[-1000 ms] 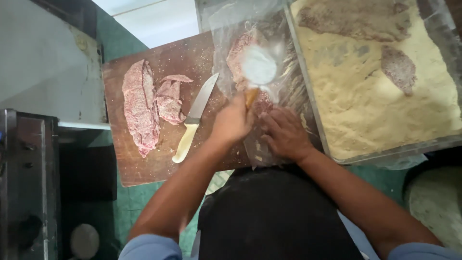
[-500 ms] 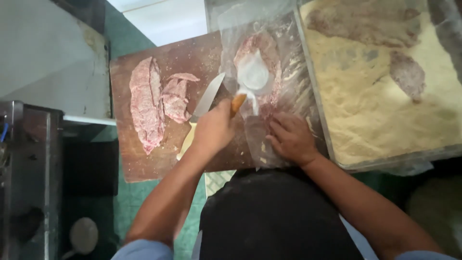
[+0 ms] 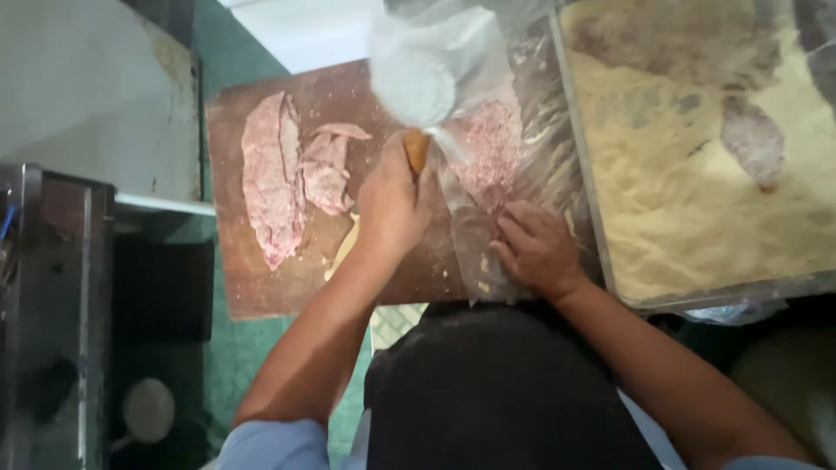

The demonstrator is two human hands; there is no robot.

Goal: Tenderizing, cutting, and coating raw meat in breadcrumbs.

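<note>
Head view: left hand point(image 3: 394, 202) grips mallet point(image 3: 421, 87); right hand point(image 3: 538, 248) flat on plastic sheet point(image 3: 514, 78), beside crumb tray point(image 3: 601, 261).

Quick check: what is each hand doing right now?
Left hand: closed around the wooden handle of a mallet.
Right hand: flat, pressing the plastic sheet beside the meat, holding nothing.

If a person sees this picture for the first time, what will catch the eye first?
Probably the raised meat mallet at top centre, blurred, its wooden handle in the left hand. Under it a flattened piece of meat lies beneath a clear plastic sheet, which the right hand presses down. At right, a big tray of breadcrumbs fills the corner.
</note>
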